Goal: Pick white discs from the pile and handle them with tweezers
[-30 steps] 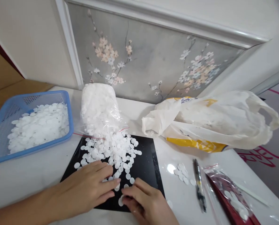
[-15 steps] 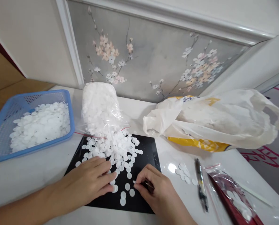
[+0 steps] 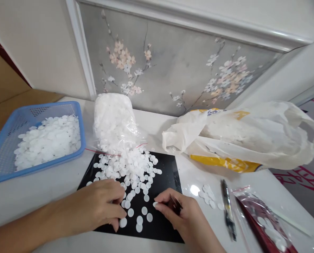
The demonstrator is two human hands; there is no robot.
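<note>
Many small white discs [image 3: 135,165] spill from a clear plastic bag [image 3: 114,119] onto a black board [image 3: 164,179]. My left hand [image 3: 101,202] rests over the board's left part, fingers bent, with a fingertip at a white disc [image 3: 123,222]; whether it grips the disc is unclear. On the right of the board, my right hand [image 3: 175,211] pinches a white disc [image 3: 155,204] between thumb and forefinger. A thin dark, shiny object [image 3: 175,202] is also tucked in that hand. Several loose discs [image 3: 139,220] lie between the hands.
A blue basket [image 3: 83,137] of white discs stands at the left. At the right lie a white and yellow plastic bag [image 3: 225,140], a small group of discs [image 3: 207,195], a pen [image 3: 228,211] and a clear bag with a dark red item [image 3: 264,221].
My left hand has shifted down and slightly left, with a disc now near its fingertips. My right hand has turned slightly, showing more of the dark object. The view has shifted a little.
</note>
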